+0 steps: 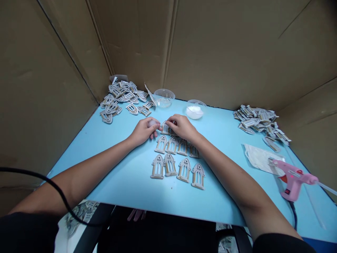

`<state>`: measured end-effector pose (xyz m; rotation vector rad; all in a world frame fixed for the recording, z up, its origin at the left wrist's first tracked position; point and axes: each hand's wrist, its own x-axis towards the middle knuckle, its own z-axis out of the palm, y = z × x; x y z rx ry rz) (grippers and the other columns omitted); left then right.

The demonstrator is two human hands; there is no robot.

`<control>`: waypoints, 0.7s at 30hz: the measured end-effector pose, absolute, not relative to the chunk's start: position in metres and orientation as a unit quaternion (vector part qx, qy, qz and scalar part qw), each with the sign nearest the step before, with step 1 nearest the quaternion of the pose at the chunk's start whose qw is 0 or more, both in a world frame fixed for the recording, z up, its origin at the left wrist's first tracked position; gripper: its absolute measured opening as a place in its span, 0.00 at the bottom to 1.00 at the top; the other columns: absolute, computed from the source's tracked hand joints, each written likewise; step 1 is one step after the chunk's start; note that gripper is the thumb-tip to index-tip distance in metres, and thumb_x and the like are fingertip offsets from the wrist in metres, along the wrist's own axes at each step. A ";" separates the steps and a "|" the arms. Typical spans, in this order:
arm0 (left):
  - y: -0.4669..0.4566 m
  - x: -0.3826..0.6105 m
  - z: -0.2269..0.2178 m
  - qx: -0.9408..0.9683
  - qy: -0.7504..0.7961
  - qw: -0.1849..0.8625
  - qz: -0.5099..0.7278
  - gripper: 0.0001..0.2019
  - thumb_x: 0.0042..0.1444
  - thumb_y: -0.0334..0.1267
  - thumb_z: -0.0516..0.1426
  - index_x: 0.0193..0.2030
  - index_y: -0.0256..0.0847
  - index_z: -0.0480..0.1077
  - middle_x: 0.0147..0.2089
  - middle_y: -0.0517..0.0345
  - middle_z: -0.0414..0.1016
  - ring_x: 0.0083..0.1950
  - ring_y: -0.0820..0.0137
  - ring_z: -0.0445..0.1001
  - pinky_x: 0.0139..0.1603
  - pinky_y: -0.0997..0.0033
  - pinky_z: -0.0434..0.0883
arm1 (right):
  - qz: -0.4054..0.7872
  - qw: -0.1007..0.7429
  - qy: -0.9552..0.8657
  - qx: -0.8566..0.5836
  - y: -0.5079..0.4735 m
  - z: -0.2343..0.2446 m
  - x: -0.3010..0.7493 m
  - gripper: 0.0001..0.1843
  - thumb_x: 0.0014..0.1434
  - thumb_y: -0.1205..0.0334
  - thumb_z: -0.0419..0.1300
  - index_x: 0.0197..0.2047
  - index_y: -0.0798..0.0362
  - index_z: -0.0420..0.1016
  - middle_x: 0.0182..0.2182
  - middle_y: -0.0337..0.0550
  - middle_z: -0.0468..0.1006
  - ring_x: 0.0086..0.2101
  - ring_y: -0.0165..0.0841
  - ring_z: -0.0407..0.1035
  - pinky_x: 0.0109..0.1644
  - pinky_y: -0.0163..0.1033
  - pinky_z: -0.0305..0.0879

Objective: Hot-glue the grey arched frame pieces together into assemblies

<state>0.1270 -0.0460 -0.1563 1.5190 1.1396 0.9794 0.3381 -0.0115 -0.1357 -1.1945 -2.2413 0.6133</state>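
Observation:
My left hand (pixel 145 131) is curled around a small whitish lump (pixel 152 123), whose kind I cannot make out. Close beside it, my right hand (pixel 182 126) has its fingertips pinched at an arched window-shaped piece (pixel 165 128) in the back row. Whatever lies between those fingertips is hidden. Nearer my body, more grey-and-gold arched pieces lie in two rows, one (pixel 161 144) in the middle row and another (pixel 157 167) in the front row. My right forearm partly covers the right end of the middle row.
Heaps of similar pieces lie at the back left (pixel 118 92) and at the right (pixel 256 119). Two clear plastic bowls (pixel 164 98) stand at the back, one holding white material (pixel 194 112). A pink glue gun (pixel 293 179) rests at right by a plastic bag (pixel 260 159). Cardboard walls (pixel 223 52) enclose the table.

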 end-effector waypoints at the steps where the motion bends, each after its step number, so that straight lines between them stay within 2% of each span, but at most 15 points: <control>1: -0.047 0.129 -0.155 0.616 0.462 0.498 0.399 0.22 0.57 0.56 0.63 0.43 0.38 0.70 0.38 0.50 0.84 0.22 0.76 0.72 0.21 0.77 0.66 | 0.258 0.285 -0.814 -0.436 -0.014 -0.133 0.337 0.11 0.67 0.59 0.60 0.37 0.53 0.82 0.34 0.44 0.80 0.35 0.35 0.70 0.43 0.40 0.64; 4: -0.053 0.133 -0.151 0.606 0.447 0.532 0.386 0.21 0.52 0.54 0.67 0.38 0.38 0.71 0.32 0.54 0.82 0.18 0.77 0.68 0.16 0.78 0.62 | 0.384 0.311 -0.775 -0.395 -0.020 -0.129 0.332 0.11 0.65 0.54 0.62 0.40 0.53 0.80 0.33 0.41 0.81 0.34 0.34 0.72 0.41 0.39 0.67; 6: -0.057 0.135 -0.148 0.603 0.439 0.548 0.379 0.20 0.51 0.52 0.69 0.36 0.38 0.71 0.30 0.56 0.82 0.17 0.78 0.66 0.15 0.78 0.60 | 0.434 0.306 -0.761 -0.372 -0.025 -0.127 0.330 0.10 0.61 0.55 0.64 0.40 0.53 0.80 0.32 0.41 0.82 0.34 0.34 0.74 0.41 0.39 0.68; 8: -0.059 0.136 -0.146 0.595 0.431 0.563 0.380 0.20 0.50 0.51 0.70 0.36 0.37 0.71 0.29 0.57 0.81 0.18 0.79 0.65 0.16 0.79 0.60 | 0.435 0.306 -0.759 -0.376 -0.029 -0.127 0.330 0.08 0.59 0.57 0.65 0.38 0.52 0.79 0.32 0.41 0.83 0.34 0.34 0.74 0.40 0.39 0.68; 12: -0.059 0.139 -0.143 0.557 0.414 0.595 0.404 0.20 0.52 0.50 0.70 0.41 0.37 0.73 0.28 0.59 0.80 0.20 0.80 0.64 0.21 0.80 0.61 | 0.357 0.283 -0.786 -0.418 -0.036 -0.126 0.344 0.06 0.56 0.60 0.68 0.32 0.52 0.77 0.31 0.40 0.82 0.33 0.34 0.74 0.39 0.39 0.67; 14: -0.058 0.140 -0.142 0.526 0.413 0.610 0.426 0.19 0.55 0.49 0.69 0.42 0.37 0.73 0.29 0.61 0.78 0.21 0.81 0.62 0.22 0.81 0.59 | 0.328 0.262 -0.797 -0.434 -0.038 -0.125 0.357 0.04 0.56 0.63 0.67 0.37 0.51 0.79 0.31 0.40 0.82 0.34 0.34 0.75 0.41 0.39 0.68; 17: -0.056 0.139 -0.142 0.461 0.421 0.639 0.449 0.14 0.59 0.44 0.66 0.44 0.39 0.71 0.29 0.64 0.74 0.20 0.82 0.58 0.21 0.82 0.54 | 0.308 0.264 -0.792 -0.457 -0.034 -0.122 0.375 0.20 0.57 0.68 0.63 0.53 0.50 0.79 0.35 0.40 0.82 0.35 0.34 0.75 0.44 0.41 0.70; 19: -0.054 0.137 -0.140 0.412 0.430 0.669 0.445 0.10 0.60 0.39 0.62 0.46 0.39 0.69 0.30 0.61 0.73 0.21 0.81 0.60 0.20 0.82 0.54 | 0.295 0.270 -0.781 -0.480 -0.029 -0.121 0.385 0.23 0.57 0.69 0.61 0.57 0.50 0.77 0.36 0.41 0.81 0.33 0.34 0.74 0.42 0.41 0.70; 21: -0.052 0.135 -0.138 0.368 0.438 0.696 0.434 0.10 0.59 0.33 0.58 0.47 0.36 0.69 0.34 0.55 0.76 0.24 0.78 0.67 0.21 0.81 0.61 | 0.304 0.259 -0.767 -0.502 -0.026 -0.121 0.390 0.24 0.58 0.69 0.58 0.57 0.50 0.77 0.36 0.41 0.79 0.30 0.32 0.72 0.38 0.40 0.69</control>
